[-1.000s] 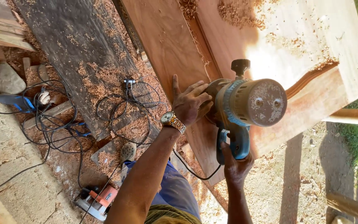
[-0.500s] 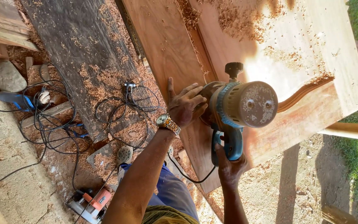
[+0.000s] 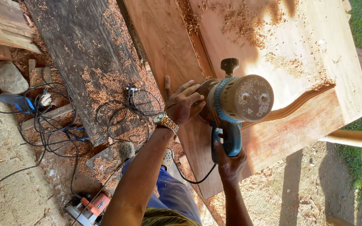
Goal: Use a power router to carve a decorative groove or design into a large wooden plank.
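My right hand (image 3: pixel 230 161) is nearest to me, wrapped tight around the blue rear handle of the router (image 3: pixel 235 104), with its black cord (image 3: pixel 193 181) looping back toward my legs from just beneath that grip. A little further out, my left hand (image 3: pixel 183 102), a metal watch (image 3: pixel 165 121) on the wrist, lies fingers spread against the left side of the router's base, pressing rather than gripping, touching both the tool and the wood panel (image 3: pixel 281 125) under it. The two hands are apart, one on each side of the machine.

The router stands upright on the panel, motor cap facing me, black knob on its far side. To the right of my hands a curved moulded edge (image 3: pixel 298 104) runs across the panel. Beyond the router, shavings (image 3: pixel 248 21) lie scattered over the far part of the panel.

I judge I am mid-pass, routing along that curved profile. The next move calls for steady forward feed, base kept flat, my left hand guiding the curve without slipping toward the cutter, and the cord kept behind.

To the left of my hands, on the ground, lie tangled cables (image 3: pixel 55 121) and an orange saw (image 3: pixel 91 207).
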